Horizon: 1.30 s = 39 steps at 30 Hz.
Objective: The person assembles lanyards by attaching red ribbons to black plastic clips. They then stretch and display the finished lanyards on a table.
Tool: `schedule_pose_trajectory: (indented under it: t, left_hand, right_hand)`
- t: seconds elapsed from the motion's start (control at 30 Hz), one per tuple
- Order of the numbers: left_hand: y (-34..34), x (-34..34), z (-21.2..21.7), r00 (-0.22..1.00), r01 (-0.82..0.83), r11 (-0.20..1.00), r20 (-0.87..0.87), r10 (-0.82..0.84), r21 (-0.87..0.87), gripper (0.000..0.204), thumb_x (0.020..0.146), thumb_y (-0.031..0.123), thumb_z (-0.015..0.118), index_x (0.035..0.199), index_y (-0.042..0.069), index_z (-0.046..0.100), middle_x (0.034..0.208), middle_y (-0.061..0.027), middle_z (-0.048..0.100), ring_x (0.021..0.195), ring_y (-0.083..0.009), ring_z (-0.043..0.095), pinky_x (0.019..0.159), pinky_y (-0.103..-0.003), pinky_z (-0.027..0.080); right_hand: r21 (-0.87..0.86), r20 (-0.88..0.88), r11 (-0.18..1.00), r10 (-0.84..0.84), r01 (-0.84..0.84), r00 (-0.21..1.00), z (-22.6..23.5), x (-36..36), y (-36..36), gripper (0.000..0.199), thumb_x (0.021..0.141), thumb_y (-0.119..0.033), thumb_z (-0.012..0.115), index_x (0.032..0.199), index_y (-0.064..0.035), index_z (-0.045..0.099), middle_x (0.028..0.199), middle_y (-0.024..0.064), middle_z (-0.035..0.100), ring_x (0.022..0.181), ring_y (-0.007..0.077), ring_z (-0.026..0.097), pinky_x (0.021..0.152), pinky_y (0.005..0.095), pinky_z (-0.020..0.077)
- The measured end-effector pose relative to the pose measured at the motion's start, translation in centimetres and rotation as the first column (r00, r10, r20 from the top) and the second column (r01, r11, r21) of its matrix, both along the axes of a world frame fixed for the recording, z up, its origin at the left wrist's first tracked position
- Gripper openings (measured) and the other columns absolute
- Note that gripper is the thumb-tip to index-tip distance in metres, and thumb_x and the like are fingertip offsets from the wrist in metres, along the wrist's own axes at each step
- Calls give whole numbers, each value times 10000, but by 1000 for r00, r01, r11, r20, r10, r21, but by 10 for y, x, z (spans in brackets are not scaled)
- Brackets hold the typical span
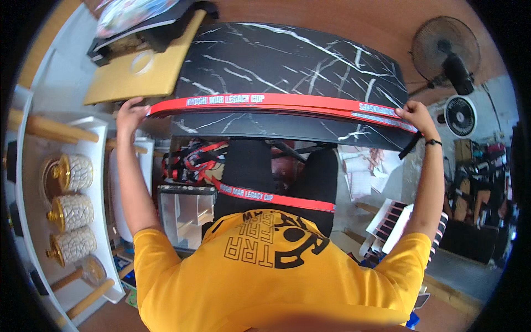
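Note:
A large black panel with white marble veining [287,61] lies in front of me, tilted toward my chest. A red strap with white lettering [265,101] is stretched across its width. My left hand [130,114] pinches the strap's left end at the panel's left edge. My right hand [415,113], with a dark band at the wrist, grips the right end at the panel's right edge. A further length of the same red strap [276,197] runs across my black trousers below the panel. My yellow printed shirt fills the lower view.
A gold board with a round hole [138,72] leans at the upper left. A white shelf [33,182] on the left carries three white-and-gold lidded jars [72,213]. A heap of red and black straps [191,160] sits above a clear box [185,210]. Two fans [447,52] stand at the right.

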<state>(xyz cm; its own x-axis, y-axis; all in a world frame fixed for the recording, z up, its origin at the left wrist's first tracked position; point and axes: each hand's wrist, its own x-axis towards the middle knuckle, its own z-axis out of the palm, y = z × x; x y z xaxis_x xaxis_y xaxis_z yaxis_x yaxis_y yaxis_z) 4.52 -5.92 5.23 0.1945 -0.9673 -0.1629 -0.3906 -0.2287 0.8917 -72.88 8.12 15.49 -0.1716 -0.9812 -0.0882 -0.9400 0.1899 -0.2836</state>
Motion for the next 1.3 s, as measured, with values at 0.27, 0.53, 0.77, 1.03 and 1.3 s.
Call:
schedule_pose_trajectory:
  t: [0.27,0.53,0.77,1.03,1.3]
  left_hand:
    - [-18,21,-24,999,24,998,38,-22,-58,455,803,32,719,1218,1,537,829,-59,676,678,-98,593,584,-218,450]
    - [-23,31,-32,999,37,996,41,-34,-81,455,809,26,712,1217,-14,516,807,-43,660,681,-88,591,585,-208,448]
    - [-27,35,-38,1000,22,997,-6,-23,-72,440,811,-11,698,1209,-18,512,803,-57,661,692,-100,600,626,-214,470]
    - [-33,46,-44,996,41,997,86,-35,-68,444,804,-8,703,1207,-12,516,778,-47,656,658,-85,576,582,-201,430]
    - [-39,60,-59,994,71,988,88,-59,-138,432,811,-11,695,1202,-23,510,780,-56,666,646,-81,572,567,-198,422]
  right_hand:
    - [146,56,986,-93,84,994,-2,-42,11,469,732,-472,766,645,-42,604,588,51,560,598,161,527,556,356,407]
    - [207,-138,927,-290,314,947,-15,-94,29,405,737,-480,758,737,-89,654,715,56,657,739,206,614,806,499,394]
    - [192,-221,872,-409,450,885,-19,-116,43,368,750,-489,740,813,-129,698,844,50,694,925,256,629,933,668,258]
    - [231,-316,818,-449,527,836,-23,-136,46,320,781,-438,719,954,-170,694,1116,57,663,1131,305,573,940,698,280]
    - [156,-317,822,-483,547,816,-41,-158,49,292,782,-394,723,978,-182,678,1088,53,672,1097,275,597,897,544,410]
